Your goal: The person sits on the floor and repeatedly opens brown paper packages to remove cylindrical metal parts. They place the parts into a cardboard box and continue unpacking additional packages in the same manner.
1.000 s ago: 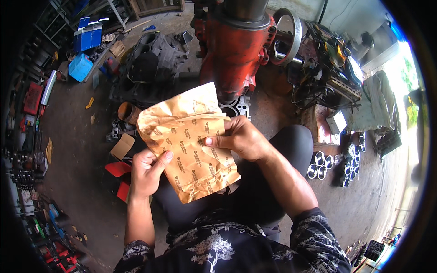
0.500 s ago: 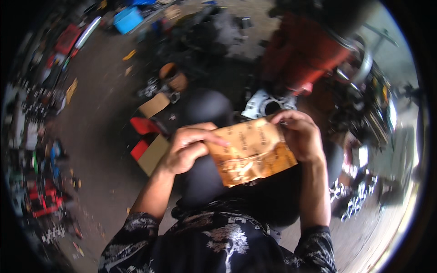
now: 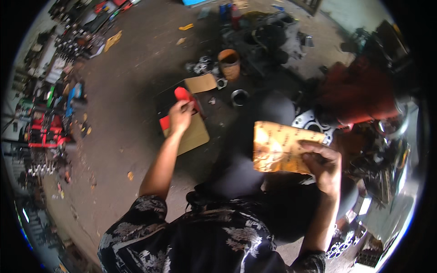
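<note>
My right hand (image 3: 322, 164) pinches a flat, tan-gold paper packet (image 3: 282, 146) by its right side, above my lap. The packet has repeated dark print and a shiny, creased lower part. On the left, my left hand (image 3: 180, 117) is at an open cardboard box (image 3: 193, 134) on the floor, its fingers bent together against the red inner part (image 3: 182, 94). Whether they grip the red part or something in the box is hidden. One tan flap (image 3: 201, 83) of the box lies folded outward.
Beyond the box stand a rusty cylinder sleeve (image 3: 229, 63), a metal ring (image 3: 239, 97) and small metal parts (image 3: 202, 66). A red machine housing (image 3: 359, 93) and a flat metal plate (image 3: 306, 119) are at the right. Tools and parts line the left side, with a red case (image 3: 48, 129) among them.
My left hand has let go of the packet and moved left to the open box. My right hand keeps the packet. The view has turned leftward.
</note>
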A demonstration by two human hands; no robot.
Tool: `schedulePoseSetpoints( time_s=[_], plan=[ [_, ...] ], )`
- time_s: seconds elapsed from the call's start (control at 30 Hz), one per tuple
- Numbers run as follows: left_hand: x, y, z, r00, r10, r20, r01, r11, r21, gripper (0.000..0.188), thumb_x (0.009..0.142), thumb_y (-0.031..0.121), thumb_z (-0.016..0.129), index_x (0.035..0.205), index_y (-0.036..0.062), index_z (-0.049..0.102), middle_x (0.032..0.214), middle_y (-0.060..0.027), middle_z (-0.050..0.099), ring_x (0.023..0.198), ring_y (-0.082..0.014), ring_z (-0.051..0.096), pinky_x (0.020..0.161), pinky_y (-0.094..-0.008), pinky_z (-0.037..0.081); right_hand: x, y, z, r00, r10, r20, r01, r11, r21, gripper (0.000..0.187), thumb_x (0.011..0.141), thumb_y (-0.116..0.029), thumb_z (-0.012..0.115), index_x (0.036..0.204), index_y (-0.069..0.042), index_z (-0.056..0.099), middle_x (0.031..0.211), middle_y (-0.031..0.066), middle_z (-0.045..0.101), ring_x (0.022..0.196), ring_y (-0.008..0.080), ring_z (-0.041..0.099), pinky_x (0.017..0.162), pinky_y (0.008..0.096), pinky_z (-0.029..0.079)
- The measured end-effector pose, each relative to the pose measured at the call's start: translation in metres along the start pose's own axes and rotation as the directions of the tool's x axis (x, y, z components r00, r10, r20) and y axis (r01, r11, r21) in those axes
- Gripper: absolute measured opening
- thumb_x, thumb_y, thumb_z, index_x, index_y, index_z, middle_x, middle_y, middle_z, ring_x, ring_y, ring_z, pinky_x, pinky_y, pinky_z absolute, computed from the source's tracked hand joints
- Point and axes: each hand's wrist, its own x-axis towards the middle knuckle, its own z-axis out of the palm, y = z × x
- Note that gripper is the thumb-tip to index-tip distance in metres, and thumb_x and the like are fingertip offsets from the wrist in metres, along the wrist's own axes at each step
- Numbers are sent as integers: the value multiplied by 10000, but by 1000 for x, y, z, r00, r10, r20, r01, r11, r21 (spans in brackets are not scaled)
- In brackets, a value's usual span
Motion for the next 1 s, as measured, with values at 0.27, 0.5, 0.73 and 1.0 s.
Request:
schedulePoseSetpoints(
  time_s=[0.27,0.5,0.73,1.0],
  plan=[
    [45,-103,-37,881,-318,-350,76,826,-559,385,907,187,734,1190,-21,576,1106,-168,662,983,-278,673,811,-439,602,16,3,13,973,-200,115,210,974,-82,284,847,77,656,1106,-16,724,1115,129,737,1031,224,705,940,338,542],
    [61,-63,40,989,94,111,-86,994,-73,298,943,227,720,1169,38,677,1062,-77,696,1017,-193,657,857,-334,527,15,17,10,979,-186,78,191,980,-52,297,855,56,640,1128,-32,717,1069,102,737,1001,192,701,903,331,545],
    [91,-113,58,730,345,591,-652,612,448,245,887,185,639,1034,-7,679,1037,-170,687,1007,-375,641,928,-448,489,6,14,7,992,-114,45,116,992,-52,313,854,64,638,1141,-32,715,1052,110,741,971,198,708,894,333,551],
    [41,-125,33,924,376,-72,-219,673,707,247,905,171,579,1063,14,685,1067,-182,664,1060,-403,604,972,-473,461,4,21,-1,980,-197,25,198,979,-51,323,849,76,640,1143,-37,710,1076,118,737,1013,224,704,919,345,545]
  ],
)
